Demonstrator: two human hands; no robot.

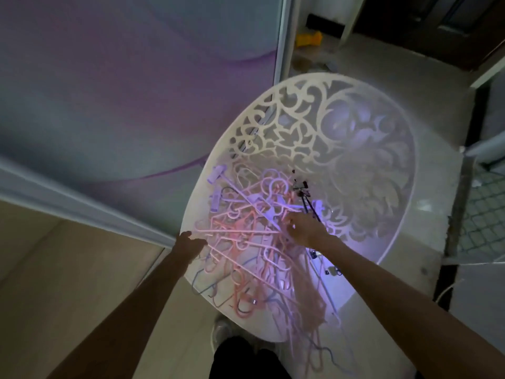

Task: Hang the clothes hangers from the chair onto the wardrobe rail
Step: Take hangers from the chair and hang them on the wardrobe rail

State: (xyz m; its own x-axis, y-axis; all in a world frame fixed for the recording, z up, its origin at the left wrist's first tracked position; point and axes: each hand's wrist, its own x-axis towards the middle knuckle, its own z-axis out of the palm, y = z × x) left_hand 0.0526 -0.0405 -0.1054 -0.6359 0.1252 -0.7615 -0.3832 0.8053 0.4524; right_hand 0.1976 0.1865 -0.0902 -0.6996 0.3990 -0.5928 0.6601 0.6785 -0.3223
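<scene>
Left hand [190, 243]: spread, at the chair [382, 138] edge.
Right hand [303, 228]: fingers curled into the hangers [246, 242]; grip unclear.

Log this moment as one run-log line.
stage: picking | left hand: on hanger pile edge | right hand: reaching into pile | chair: still loaded

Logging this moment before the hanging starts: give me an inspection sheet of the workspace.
Surface: round white chair with cut-out floral fretwork, standing on a pale floor.
Job's things: tangled heap of pink, purple and blue plastic clothes hangers; black clip hanger among them.
Clutter: yellow object on the floor beyond the chair.
Grips: left hand at the heap's near-left edge; right hand reaching into the heap; grasp unclear.
Cables: white cord on the floor at right.
Surroundings: glossy purple-grey sliding wardrobe door at left; rail not seen.
</scene>
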